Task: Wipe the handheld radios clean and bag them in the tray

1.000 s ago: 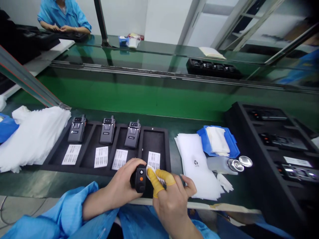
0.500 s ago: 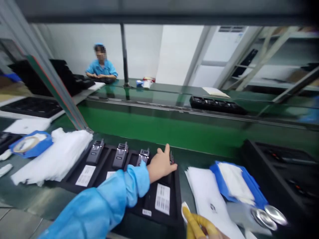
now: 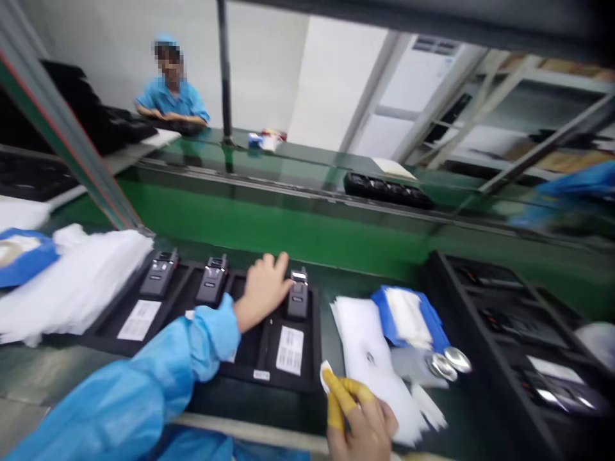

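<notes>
A black foam tray [image 3: 317,349] lies before me, holding small dark two-way radios and white printed labels [image 3: 290,350]. My left hand [image 3: 263,288] reaches over its third compartment, fingers spread, and hides what lies there. Just right of that hand stands the rightmost radio [image 3: 298,296], in plain sight. Two more radios, one in the leftmost compartment [image 3: 160,275] and one beside it [image 3: 212,280], are uncovered. At the tray's lower right corner my right hand [image 3: 362,419], with yellow finger covers, pinches a small white pad [image 3: 325,376].
White bags [image 3: 86,275] are heaped at the left; another white stack [image 3: 365,365] lies right of the tray. Behind it are a blue container of white cloths [image 3: 435,326] and a clear bottle [image 3: 413,365]. A larger black tray [image 3: 475,346] fills the right. A co-worker [image 3: 173,96] sits across.
My left hand has moved left from the rightmost radio to the third compartment, uncovering that radio. My right hand still pinches the white pad. The camera view has shifted.
</notes>
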Demonstrator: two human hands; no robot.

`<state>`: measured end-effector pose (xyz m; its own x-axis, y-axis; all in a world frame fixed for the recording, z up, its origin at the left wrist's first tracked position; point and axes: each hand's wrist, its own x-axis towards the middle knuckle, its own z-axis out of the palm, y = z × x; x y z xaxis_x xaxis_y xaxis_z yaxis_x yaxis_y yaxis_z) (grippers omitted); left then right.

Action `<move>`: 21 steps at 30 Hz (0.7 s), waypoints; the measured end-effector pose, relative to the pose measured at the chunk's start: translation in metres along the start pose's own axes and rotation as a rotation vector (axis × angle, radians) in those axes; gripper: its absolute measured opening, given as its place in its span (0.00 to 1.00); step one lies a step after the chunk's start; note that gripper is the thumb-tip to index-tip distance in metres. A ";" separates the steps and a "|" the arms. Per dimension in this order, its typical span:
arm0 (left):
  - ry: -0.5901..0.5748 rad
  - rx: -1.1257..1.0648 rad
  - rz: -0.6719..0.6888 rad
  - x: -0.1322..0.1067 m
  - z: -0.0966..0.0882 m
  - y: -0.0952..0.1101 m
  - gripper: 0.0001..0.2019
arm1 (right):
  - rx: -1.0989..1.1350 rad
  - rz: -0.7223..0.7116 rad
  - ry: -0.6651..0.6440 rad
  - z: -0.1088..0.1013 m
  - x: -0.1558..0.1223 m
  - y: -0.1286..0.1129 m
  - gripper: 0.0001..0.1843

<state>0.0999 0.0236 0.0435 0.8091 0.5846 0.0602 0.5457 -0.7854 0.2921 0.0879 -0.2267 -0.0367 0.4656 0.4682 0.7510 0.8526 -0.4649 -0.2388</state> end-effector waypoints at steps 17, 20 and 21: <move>-0.093 -0.302 0.011 -0.042 -0.028 -0.065 0.39 | 0.104 0.001 -0.077 -0.003 0.052 -0.041 0.15; -0.099 -0.443 0.135 -0.082 -0.032 -0.076 0.32 | 0.146 0.029 -0.081 0.004 0.062 -0.047 0.16; -0.096 -0.501 0.175 -0.093 -0.032 -0.078 0.31 | 0.164 0.028 -0.086 0.007 0.065 -0.051 0.16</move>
<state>-0.0252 0.0369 0.0456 0.9080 0.4134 0.0680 0.2489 -0.6628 0.7062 0.0769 -0.1672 0.0200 0.5023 0.5228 0.6888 0.8630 -0.3529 -0.3615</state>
